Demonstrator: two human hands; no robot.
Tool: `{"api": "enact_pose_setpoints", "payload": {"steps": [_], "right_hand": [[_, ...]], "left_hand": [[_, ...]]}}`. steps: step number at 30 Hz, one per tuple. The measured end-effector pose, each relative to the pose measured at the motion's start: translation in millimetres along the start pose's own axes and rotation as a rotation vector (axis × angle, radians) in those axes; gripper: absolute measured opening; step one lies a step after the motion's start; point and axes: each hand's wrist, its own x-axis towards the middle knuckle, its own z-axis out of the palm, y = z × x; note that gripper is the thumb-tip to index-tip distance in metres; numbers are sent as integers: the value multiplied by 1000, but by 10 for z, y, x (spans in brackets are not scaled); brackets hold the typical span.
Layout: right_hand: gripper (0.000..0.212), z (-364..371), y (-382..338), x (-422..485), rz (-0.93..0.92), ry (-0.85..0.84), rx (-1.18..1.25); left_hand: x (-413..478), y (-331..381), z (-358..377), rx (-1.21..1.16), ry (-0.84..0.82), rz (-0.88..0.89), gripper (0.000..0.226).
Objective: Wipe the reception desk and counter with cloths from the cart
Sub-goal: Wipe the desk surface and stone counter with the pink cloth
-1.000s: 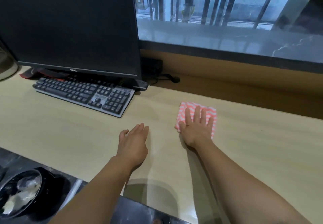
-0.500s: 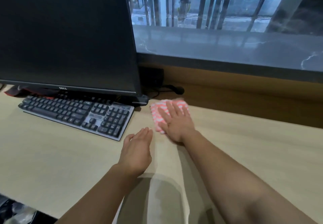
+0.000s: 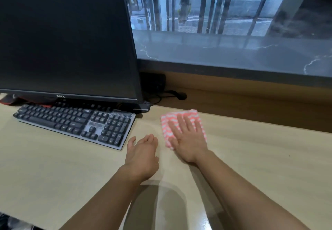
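A folded pink-and-white striped cloth point(image 3: 179, 118) lies flat on the light wooden desk point(image 3: 260, 158), just right of the keyboard. My right hand point(image 3: 188, 138) presses on it with straight, spread fingers and covers most of its near half. My left hand point(image 3: 142, 152) rests on the bare desk beside it, fingers relaxed and holding nothing, a short gap from the cloth's left edge. Behind the desk runs the raised grey marble counter point(image 3: 233, 53).
A black Dell monitor point(image 3: 66, 37) fills the upper left, with a black keyboard point(image 3: 75, 122) in front of it. Black cables and a small black box point(image 3: 154, 84) sit in the recess behind the cloth. A brown wooden riser point(image 3: 251, 104) walls the desk's far side.
My right hand slid the cloth left and away toward the monitor's base, then a little back to the right. My left hand stayed on the desk.
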Motion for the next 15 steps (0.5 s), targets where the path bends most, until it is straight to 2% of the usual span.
{"api": "enact_pose_setpoints", "payload": {"steps": [2,6,10,15], "right_hand": [[59,33,-106,16,-82,-3,-16],[58,-29,-165,375,-129,-3,-35],[60,-179,-104,733,-46,-30,11],[60,-234,51,730,59,-24,46]], "left_hand": [[24,1,-10,1,-22,6,60],[62,38,-23,36,-52,1,74],[77,66,-36,73,-74,-31,71],[85,100,-68,71,-134,-56,83]]}}
